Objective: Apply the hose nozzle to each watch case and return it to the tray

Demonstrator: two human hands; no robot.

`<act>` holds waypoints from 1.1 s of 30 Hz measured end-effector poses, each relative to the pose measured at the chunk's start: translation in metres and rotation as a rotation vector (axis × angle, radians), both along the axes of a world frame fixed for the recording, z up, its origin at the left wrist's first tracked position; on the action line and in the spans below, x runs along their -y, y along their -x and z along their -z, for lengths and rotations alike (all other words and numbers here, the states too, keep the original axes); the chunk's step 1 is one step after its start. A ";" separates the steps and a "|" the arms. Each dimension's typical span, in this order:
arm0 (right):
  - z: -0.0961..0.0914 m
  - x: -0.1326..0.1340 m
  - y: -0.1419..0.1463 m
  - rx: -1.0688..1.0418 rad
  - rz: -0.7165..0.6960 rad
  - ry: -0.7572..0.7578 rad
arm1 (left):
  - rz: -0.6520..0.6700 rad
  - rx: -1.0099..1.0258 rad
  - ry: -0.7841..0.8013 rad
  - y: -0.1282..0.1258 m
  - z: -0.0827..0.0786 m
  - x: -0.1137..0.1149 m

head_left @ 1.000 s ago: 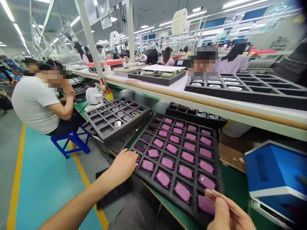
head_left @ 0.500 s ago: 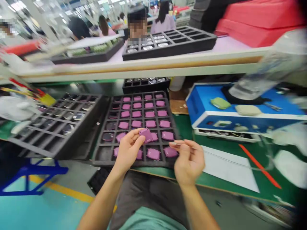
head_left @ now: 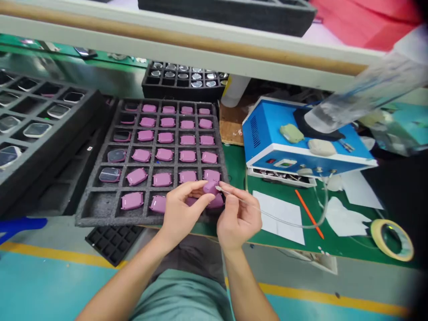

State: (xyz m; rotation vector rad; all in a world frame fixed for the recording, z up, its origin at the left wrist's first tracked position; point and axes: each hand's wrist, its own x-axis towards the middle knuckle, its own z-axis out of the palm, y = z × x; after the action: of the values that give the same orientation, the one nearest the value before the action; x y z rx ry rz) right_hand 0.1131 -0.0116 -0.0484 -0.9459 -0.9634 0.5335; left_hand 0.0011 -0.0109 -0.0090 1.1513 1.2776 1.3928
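Observation:
My left hand (head_left: 182, 211) pinches a small purple part (head_left: 211, 187) above the near right corner of a black foam tray (head_left: 100, 218). Several more purple parts (head_left: 162, 179) lie in that tray's cells. My right hand (head_left: 238, 215) is closed on a thin metal tool (head_left: 224, 191) joined to a clear tube (head_left: 284, 221), and the tool's tip touches the held purple part.
A blue box machine (head_left: 267, 133) stands to the right on the green bench, with white paper (head_left: 282, 216), an orange stick (head_left: 309, 214) and a tape roll (head_left: 391, 238) nearby. Further foam trays sit left (head_left: 36, 129) and behind (head_left: 183, 82). A shelf rail (head_left: 200, 42) runs overhead.
The view swung from the aisle down to the bench. My left hand lifted a purple part from the tray, and my right hand brought the tool tip to it.

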 end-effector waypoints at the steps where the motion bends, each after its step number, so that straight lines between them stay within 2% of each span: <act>1: 0.000 0.000 0.000 0.003 -0.003 -0.005 | 0.001 -0.018 -0.017 -0.001 0.000 0.000; 10: -0.001 -0.003 -0.002 0.007 -0.031 -0.068 | -0.018 -0.063 -0.060 -0.002 0.003 0.000; 33: -0.004 -0.002 -0.001 0.031 -0.003 0.004 | -0.001 -0.142 -0.076 -0.001 0.001 0.001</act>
State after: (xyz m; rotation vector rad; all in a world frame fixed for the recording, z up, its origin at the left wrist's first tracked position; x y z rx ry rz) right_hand 0.1139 -0.0098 -0.0442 -0.9590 -0.9919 0.5245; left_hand 0.0022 -0.0119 -0.0103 1.3212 1.3337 1.3916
